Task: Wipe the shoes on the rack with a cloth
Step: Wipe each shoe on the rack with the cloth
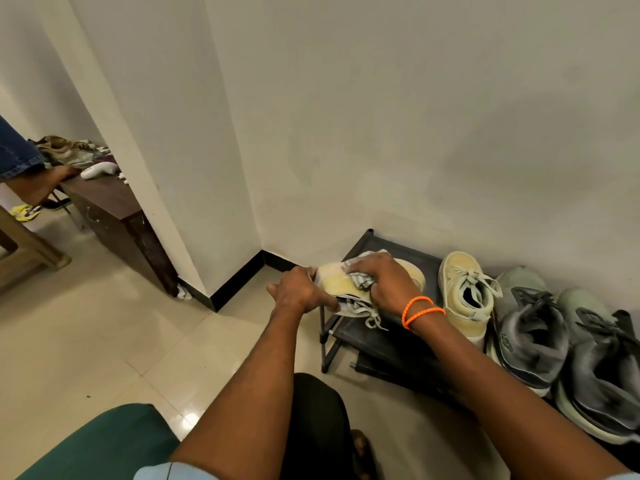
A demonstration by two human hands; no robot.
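In the head view, we are working at lower centre of the frame, over the left end of the rack (360, 332). Our left hand (300, 289) is gripping the heel end of a yellow shoe (334, 284), fingers curled round it to steady it. Our right hand (388, 278), the one with orange bands (417, 310) at the wrist, is pressing a bunched cloth (360, 281) onto the shoe's upper, fingers curled over the fabric.

We are judging this as the wiping step on the first shoe of the row. Its mate (465, 299) is sitting just to the right on the rack, laces loose, and two grey shoes (533, 337) (609, 372) are lying further right toward the frame's edge.

The next move, as we are reading it, calls for setting this shoe back on the rack and taking up the mate, keeping the cloth in the right hand.

As for writing, a small logo is showing on the nearer grey shoe's tongue, but it is too blurred for us to read. No other labels are legible.
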